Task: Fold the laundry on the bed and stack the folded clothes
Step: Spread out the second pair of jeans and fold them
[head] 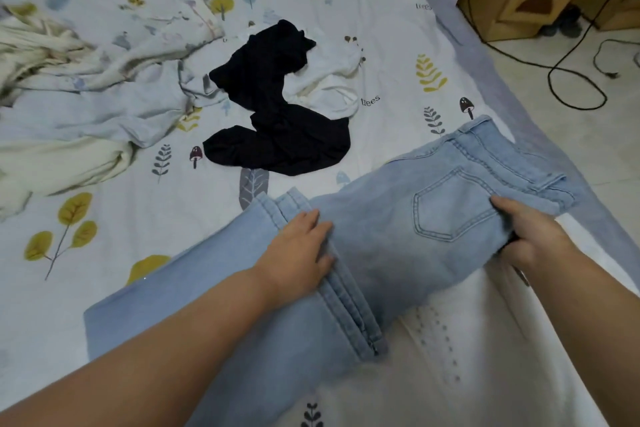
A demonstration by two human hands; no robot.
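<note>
Your left hand [301, 253] is pressing flat, fingers straight, on the light blue jeans [398, 236] at their fold. Your right hand [533, 236] is gripping the seat below the back pocket, fingers curled under and hidden. The jeans are lying across the bed [104, 218]'s near right corner; a black garment [277, 107] is sitting mid-bed.

Two bare forearms reach in from the lower edge, with no sleeves, watch or bracelet showing on either. The left hand [298, 250] and the right hand [533, 236] wear no gloves and no rings that can be made out. The fingernails look short and unpainted where visible.
</note>
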